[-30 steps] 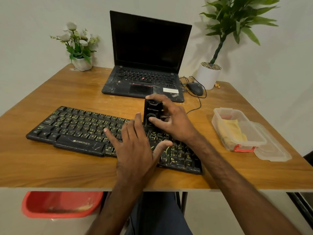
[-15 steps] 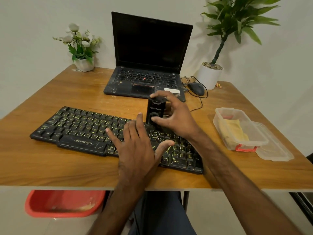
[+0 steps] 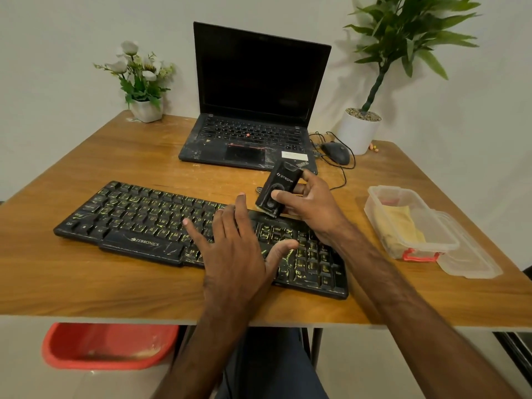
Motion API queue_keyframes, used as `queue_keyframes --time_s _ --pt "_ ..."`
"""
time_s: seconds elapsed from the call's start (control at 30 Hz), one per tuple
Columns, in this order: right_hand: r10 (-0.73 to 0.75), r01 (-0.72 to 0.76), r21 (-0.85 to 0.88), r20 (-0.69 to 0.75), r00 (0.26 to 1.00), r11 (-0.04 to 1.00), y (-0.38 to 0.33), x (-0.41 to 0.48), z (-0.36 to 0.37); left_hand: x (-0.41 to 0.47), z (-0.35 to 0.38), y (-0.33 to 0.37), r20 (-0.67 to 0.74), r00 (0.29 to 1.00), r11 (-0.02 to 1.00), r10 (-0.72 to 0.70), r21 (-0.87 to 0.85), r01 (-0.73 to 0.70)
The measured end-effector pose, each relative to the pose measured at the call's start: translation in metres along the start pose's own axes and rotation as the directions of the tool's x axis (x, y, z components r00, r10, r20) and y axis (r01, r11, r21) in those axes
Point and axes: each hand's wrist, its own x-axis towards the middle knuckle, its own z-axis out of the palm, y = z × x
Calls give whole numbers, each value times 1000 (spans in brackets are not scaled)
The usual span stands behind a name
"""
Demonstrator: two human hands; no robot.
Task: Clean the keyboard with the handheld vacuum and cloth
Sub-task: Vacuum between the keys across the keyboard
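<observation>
A black keyboard (image 3: 138,217) with yellow-marked keys lies across the wooden table (image 3: 121,289). My left hand (image 3: 236,251) rests flat on its middle keys, fingers spread. My right hand (image 3: 311,205) grips a small black handheld vacuum (image 3: 277,188), tilted back to the right, its lower end touching the keyboard's far edge. A yellow cloth (image 3: 398,223) sits inside a clear plastic box (image 3: 374,197) at the right.
An open black laptop (image 3: 253,110) stands behind the keyboard, with a wired mouse (image 3: 335,152) to its right. A white flower pot (image 3: 145,109) and a potted green plant (image 3: 358,131) stand at the back. The box's lid (image 3: 469,260) lies beside it. Under the table sits a red tub (image 3: 106,347).
The vacuum has tilted from upright to leaning back and right, and my right hand has shifted slightly right with it. My left hand stays on the keys.
</observation>
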Motion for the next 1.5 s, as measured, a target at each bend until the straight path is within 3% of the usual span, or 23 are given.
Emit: queue_keyframes --time_s 0.3,0.43,0.53,0.73,0.9,1.03,1.17,1.33,1.5 --pt "-136 141 -282 39 990 949 -15 -1 14 0 2 -1 11 1000 1000 0 -1 0" --pt "-216 252 -477 129 968 842 -26 -9 8 1 2 -1 3 1000 1000 2 -10 -2" --pt "-203 235 -576 121 972 783 -26 -21 -22 0 2 -1 1 1000 1000 -2 -8 2" --pt "-221 225 -502 68 973 835 -24 -29 -28 0 1 0 -11 1000 1000 3 -13 -3" --pt "-286 339 -586 183 940 736 -28 -6 16 0 2 0 -6 1000 1000 2 -9 -3" --pt "-250 327 -651 212 945 685 -31 -14 -12 0 4 -1 -20 1000 1000 -4 -17 3" --pt "-252 284 -629 143 957 723 -27 -30 -41 1 5 -1 -29 1000 1000 2 -19 -2" --pt "-320 321 -501 91 943 803 -19 -21 6 0 3 -1 -32 999 1000 20 -11 -21" --pt "-334 371 -559 173 927 741 -20 -17 17 0 3 -1 -33 999 999 6 -33 -7"
